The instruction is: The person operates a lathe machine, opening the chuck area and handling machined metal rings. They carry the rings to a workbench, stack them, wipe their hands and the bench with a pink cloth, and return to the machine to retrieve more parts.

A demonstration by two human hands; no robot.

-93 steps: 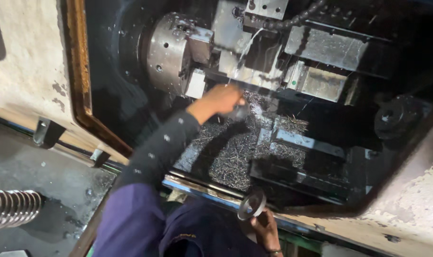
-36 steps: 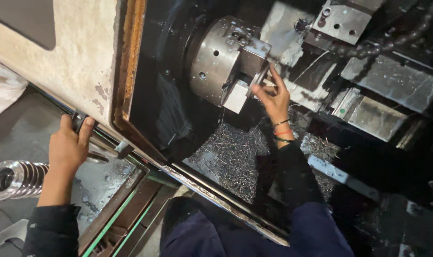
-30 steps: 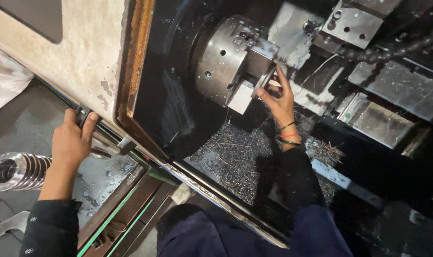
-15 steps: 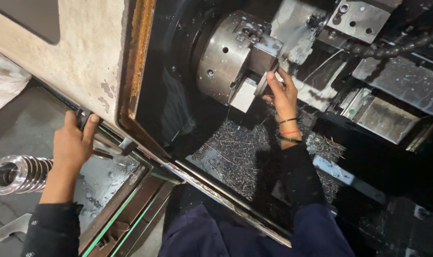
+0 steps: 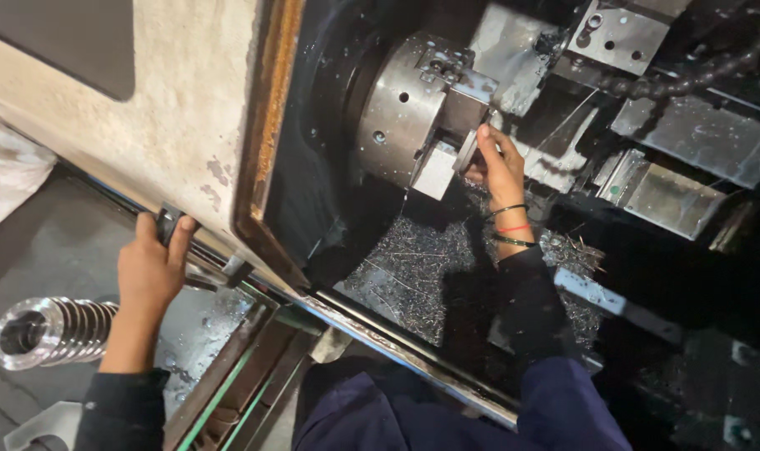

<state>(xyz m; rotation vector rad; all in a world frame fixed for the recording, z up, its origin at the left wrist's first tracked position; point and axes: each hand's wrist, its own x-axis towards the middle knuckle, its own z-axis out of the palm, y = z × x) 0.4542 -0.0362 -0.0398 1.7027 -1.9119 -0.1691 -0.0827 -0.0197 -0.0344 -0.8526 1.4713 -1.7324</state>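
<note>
At the centre of what we see is a small ring-shaped metal workpiece (image 5: pixel 466 150), sitting at the face of the lathe chuck (image 5: pixel 405 104), between its stepped clamping blocks. Our right hand (image 5: pixel 499 159) has its grip closed on the part's rim, fingers and thumb pinching it flat against the chuck face; held this way it stays square to the spindle and cannot drop into the chips below. The wrist, with its thin bangles, reaches in from underneath, which keeps the forearm away from the tool turret (image 5: pixel 614 38) above and to the right.

Beneath the chuck lies a bed of fine metal swarf (image 5: pixel 405 276), well under the part. Our left hand (image 5: pixel 150 267) is outside the enclosure, its grip wrapped shut over the dark door handle (image 5: pixel 167 224) on the sliding rail, apparently to brace us as we lean in. Further left, on the floor, rests a stack of shiny machined rings (image 5: pixel 50 330), well apart from the machine opening.
</note>
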